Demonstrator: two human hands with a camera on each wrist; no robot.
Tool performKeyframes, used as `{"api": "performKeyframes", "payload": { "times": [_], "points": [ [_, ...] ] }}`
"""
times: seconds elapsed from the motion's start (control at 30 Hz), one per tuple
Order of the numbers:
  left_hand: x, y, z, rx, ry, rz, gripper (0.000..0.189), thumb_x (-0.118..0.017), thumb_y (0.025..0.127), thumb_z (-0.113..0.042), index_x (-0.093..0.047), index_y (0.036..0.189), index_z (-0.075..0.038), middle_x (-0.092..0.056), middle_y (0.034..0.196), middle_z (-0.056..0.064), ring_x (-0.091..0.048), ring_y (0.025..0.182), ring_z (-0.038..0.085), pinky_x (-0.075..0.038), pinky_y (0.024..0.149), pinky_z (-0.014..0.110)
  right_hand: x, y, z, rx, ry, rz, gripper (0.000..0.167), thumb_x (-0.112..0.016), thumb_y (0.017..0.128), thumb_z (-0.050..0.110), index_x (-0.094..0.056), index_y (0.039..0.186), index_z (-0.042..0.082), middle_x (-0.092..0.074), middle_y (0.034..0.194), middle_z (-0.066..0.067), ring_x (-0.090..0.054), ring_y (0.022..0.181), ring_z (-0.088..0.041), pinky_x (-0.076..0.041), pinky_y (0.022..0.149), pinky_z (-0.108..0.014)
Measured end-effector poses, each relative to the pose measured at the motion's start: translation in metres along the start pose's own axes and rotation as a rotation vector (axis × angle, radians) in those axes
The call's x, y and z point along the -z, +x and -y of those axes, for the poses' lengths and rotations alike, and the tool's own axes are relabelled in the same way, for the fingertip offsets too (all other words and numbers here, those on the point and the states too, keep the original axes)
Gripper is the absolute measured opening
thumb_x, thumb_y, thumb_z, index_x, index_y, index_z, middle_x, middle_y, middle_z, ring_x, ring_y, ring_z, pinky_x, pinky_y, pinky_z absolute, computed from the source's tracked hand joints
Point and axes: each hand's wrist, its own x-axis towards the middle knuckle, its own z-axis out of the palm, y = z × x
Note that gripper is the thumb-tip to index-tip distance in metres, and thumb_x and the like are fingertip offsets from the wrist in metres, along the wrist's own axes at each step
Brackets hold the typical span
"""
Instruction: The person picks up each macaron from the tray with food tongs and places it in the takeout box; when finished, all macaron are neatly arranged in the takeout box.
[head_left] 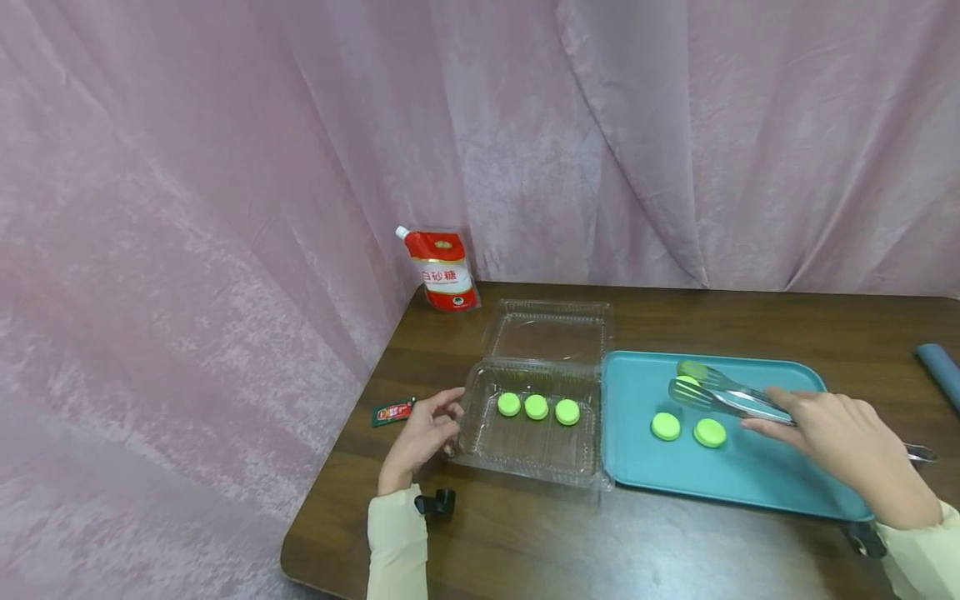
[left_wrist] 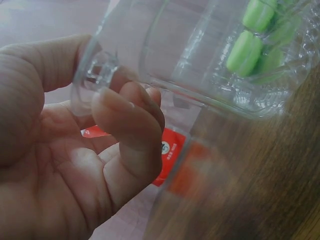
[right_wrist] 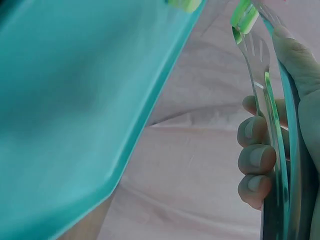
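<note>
My left hand [head_left: 426, 435] pinches the left rim of a clear plastic clamshell box [head_left: 525, 462], thumb on one side and curled fingers on the other in the left wrist view. Three green macarons stand in a row in the box, one at its right end [head_left: 567, 412]. Over the blue tray [head_left: 757, 475], my right hand [head_left: 851, 433] grips metal tongs [head_left: 738, 402]. A green macaron [right_wrist: 245, 17] sits between the tong tips, partly hidden by them in the head view. Two more lie on the tray, a left one [head_left: 665, 427] and a right one [head_left: 709, 432].
The box's open lid [head_left: 555, 333] lies flat behind it. A red and white pouch [head_left: 444, 275] stands at the back left corner, before the pink curtain [head_left: 525, 167]. A small green and red packet [head_left: 393, 412] lies left of my left hand. A blue roll [head_left: 939, 373] is at far right.
</note>
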Motion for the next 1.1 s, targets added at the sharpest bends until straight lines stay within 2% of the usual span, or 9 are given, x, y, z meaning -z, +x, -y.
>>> {"api": "performKeyframes", "payload": {
  "times": [0.23,0.37,0.5,0.67,0.87,1.1],
  "points": [
    [0.0,0.0,-0.002,-0.014,0.005,-0.002,0.063,-0.051,0.084,0.014,-0.045,0.146,0.008,-0.054,0.109,0.022,-0.048,0.061,0.013,-0.045,0.05,0.023,0.001,0.018,0.015,0.045,0.032,-0.016,0.043,-0.079,0.082,0.045,-0.068,0.101,0.009,-0.04,0.057,0.017,-0.04,0.049,-0.004,-0.026,0.04,-0.028],
    [0.0,0.001,-0.003,-0.014,0.013,-0.007,0.063,-0.05,0.083,0.014,-0.046,0.145,0.007,-0.054,0.108,0.021,-0.048,0.061,0.012,-0.045,0.05,0.023,0.0,0.025,0.024,0.107,0.051,-0.073,0.047,-0.082,0.078,0.044,-0.07,0.104,0.007,-0.037,0.055,0.02,-0.036,0.047,0.0,-0.026,0.04,-0.025],
    [0.0,0.002,-0.002,-0.014,0.015,-0.007,0.063,-0.049,0.083,0.014,-0.046,0.145,0.008,-0.054,0.107,0.022,-0.049,0.062,0.012,-0.045,0.05,0.023,-0.003,0.032,0.034,0.146,0.057,-0.107,0.054,-0.082,0.076,0.047,-0.072,0.108,0.004,-0.046,0.058,0.018,-0.03,0.045,0.002,-0.024,0.04,-0.023],
    [0.0,0.002,-0.001,0.003,-0.01,-0.015,0.065,-0.049,0.081,0.016,-0.046,0.145,0.008,-0.053,0.107,0.022,-0.047,0.061,0.012,-0.044,0.05,0.022,-0.004,0.042,0.049,0.17,0.064,-0.086,0.058,-0.076,0.081,0.054,-0.073,0.111,0.005,-0.057,0.063,0.008,-0.027,0.044,0.0,-0.025,0.04,-0.023],
    [-0.001,0.001,0.001,0.004,-0.018,-0.005,0.065,-0.049,0.081,0.016,-0.044,0.146,0.009,-0.052,0.108,0.022,-0.048,0.061,0.011,-0.044,0.05,0.022,-0.004,0.054,0.069,0.176,0.084,-0.009,0.06,-0.076,0.083,0.051,-0.072,0.117,0.002,-0.07,0.079,-0.007,-0.032,0.044,-0.002,-0.027,0.039,-0.025],
    [-0.002,0.001,0.001,-0.002,-0.022,-0.007,0.065,-0.049,0.082,0.015,-0.044,0.146,0.01,-0.053,0.107,0.019,-0.048,0.061,0.011,-0.045,0.049,0.023,-0.013,0.07,0.093,0.235,0.103,0.012,0.056,-0.077,0.083,0.045,-0.073,0.116,0.001,-0.07,0.077,-0.007,-0.035,0.043,-0.001,-0.028,0.039,-0.024]
  ]
}}
